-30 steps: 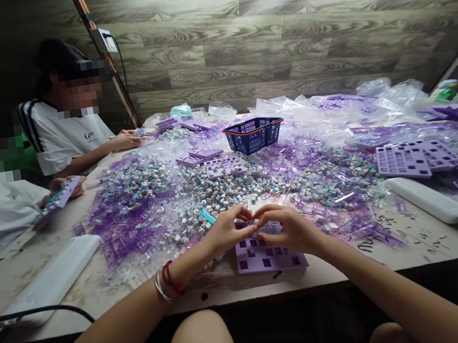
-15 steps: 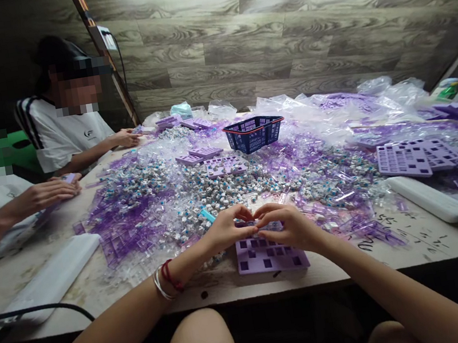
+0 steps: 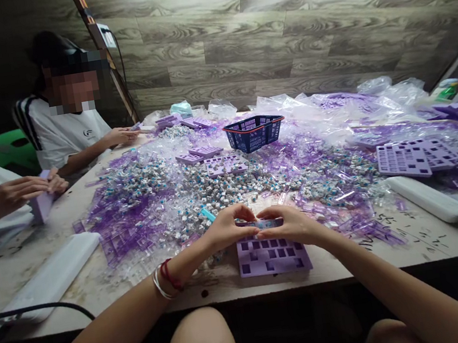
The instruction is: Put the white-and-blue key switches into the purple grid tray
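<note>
A light purple keyboard plate [image 3: 273, 250] with rows of square holes lies at the table's front edge. Over its far edge, my left hand [image 3: 232, 226] bends its thumb and fingers together. My right hand [image 3: 292, 224] faces it in a like pinch, the fingertips of both nearly meeting. Between and just behind them shows a narrow bluish-grey strip [image 3: 270, 223]; whether they grip it or a smaller piece is hidden. Loose keyboard switches [image 3: 232, 190], white with blue tops, are heaped just beyond my hands. A bright blue stick-like tool [image 3: 208, 215] lies left of my left hand.
A dark blue basket [image 3: 254, 134] stands beyond the heap. More purple plates [image 3: 403, 160] are stacked at right. White bar-shaped devices [image 3: 52, 278] with cables lie on either side. Clear purple pieces [image 3: 128, 234] spread leftward. Two co-workers sit at left; the nearer one's hand [image 3: 11, 197] holds a purple plate.
My fingertips have shifted slightly, and the bluish-grey strip shows more between them. The purple plate has moved a touch. The nearer co-worker's hands have drawn left, with a plate now tilted up.
</note>
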Motion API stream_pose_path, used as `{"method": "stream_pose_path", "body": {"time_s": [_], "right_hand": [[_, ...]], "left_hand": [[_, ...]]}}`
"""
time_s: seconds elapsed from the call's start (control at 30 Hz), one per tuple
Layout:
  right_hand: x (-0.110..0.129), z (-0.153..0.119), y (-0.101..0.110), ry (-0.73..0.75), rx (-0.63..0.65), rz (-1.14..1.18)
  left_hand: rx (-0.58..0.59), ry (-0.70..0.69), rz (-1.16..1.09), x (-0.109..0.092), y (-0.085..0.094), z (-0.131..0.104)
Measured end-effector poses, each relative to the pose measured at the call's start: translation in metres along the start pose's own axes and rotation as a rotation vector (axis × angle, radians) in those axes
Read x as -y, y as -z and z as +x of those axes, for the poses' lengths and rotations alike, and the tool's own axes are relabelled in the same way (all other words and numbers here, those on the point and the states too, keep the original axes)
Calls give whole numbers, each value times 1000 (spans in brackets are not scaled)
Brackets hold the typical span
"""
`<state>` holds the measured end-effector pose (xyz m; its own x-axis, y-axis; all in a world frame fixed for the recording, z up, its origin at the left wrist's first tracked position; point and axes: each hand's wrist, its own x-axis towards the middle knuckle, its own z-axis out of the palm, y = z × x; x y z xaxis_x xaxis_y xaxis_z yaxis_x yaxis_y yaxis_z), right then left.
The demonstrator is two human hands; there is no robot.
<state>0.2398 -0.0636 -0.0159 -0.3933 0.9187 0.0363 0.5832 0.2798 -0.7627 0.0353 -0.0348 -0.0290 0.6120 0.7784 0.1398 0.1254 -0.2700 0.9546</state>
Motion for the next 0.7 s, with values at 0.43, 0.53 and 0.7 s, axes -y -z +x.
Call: {"method": "stream_pose_path", "body": {"time_s": [0.43, 0.53, 0.7], "right_hand": [[2, -2, 1, -82, 46, -74], [4, -3, 1, -65, 31, -92], [8, -6, 1, -49, 16, -80]], "left_hand": [[52, 40, -112, 0, -3, 1], [46, 62, -141, -2, -4, 1], [36, 119, -194, -6, -5, 0]]}}
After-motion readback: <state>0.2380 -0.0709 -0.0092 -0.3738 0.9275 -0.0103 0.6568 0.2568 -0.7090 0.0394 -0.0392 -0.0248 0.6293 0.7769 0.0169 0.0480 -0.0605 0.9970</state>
